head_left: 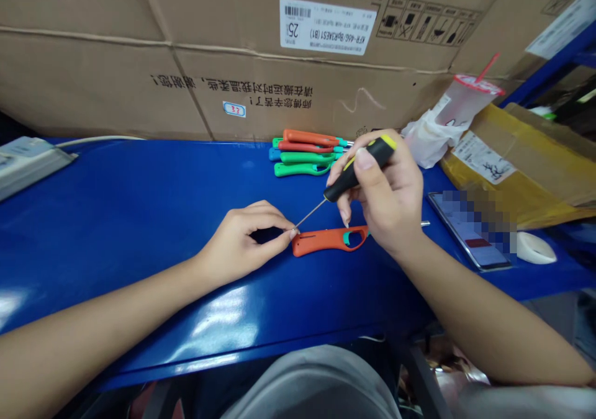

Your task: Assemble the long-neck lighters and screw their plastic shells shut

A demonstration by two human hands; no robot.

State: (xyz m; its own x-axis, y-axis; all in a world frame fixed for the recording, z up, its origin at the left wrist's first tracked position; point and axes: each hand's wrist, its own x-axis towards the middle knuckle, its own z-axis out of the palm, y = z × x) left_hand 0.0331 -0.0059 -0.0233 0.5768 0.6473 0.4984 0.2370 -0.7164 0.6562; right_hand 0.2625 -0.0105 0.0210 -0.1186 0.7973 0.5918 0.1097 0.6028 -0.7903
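My right hand [388, 192] grips a screwdriver [343, 180] by its black and yellow handle, its thin shaft slanting down to the left. At the shaft's tip, the thumb and forefinger of my left hand [251, 236] are pinched together. Whatever small thing sits between those fingertips is too tiny to make out. An orange long-nose lighter [321, 241] with a teal trigger lies flat on the table, its butt end by my left fingertips. Under my right hand its front part is hidden, and only the metal nozzle's end shows beyond.
Behind my hands lie several more lighters [305, 157], orange, red, green and blue. A large cardboard box [242, 53] walls off the back of the blue table [139, 220]. To the right are a phone [470, 233], a white mouse [535, 248], a drink cup [470, 99] and a taped parcel [526, 171].
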